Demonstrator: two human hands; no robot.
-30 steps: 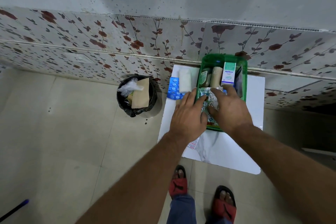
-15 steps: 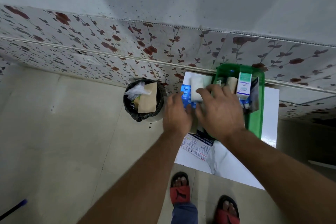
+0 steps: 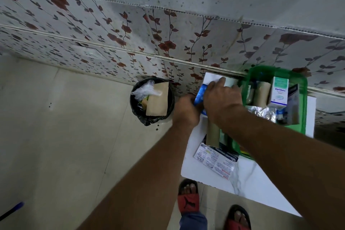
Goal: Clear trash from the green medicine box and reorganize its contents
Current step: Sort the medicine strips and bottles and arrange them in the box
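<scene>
At the bottom of the frame two feet in red sandals (image 3: pixel 187 201) stand on the pale tiled floor (image 3: pixel 65 127), just beside the near edge of a white tabletop (image 3: pixel 248 179) that fills the lower right. Nearest on that tabletop lies a printed leaflet (image 3: pixel 216 158), and a brown cardboard tube (image 3: pixel 212 133) rests on its far edge, just left of the right forearm. Both bare forearms reach up from the bottom toward the centre of the frame. The left hand (image 3: pixel 184 110) is closed around the near end of a blue blister pack (image 3: pixel 199 93) at the left edge of the tabletop. The right hand (image 3: pixel 220 99) lies over the same pack with its fingers stretched onto a white packet (image 3: pixel 228 81) beyond; whether its grip is closed on anything I cannot tell. To the right, at centre right of the frame, sits the green medicine box (image 3: pixel 302 114), holding a crumpled foil strip (image 3: pixel 261 112) at its near side and, farther back, a brown roll (image 3: pixel 261 93) and an upright white carton (image 3: pixel 279 93). Left of the hands, on the floor, a black-lined bin (image 3: pixel 149 99) holds a brown paper piece (image 3: pixel 157 99) and clear plastic wrap (image 3: pixel 145 90). Behind everything runs a wall (image 3: pixel 130 30) patterned with red flowers.
</scene>
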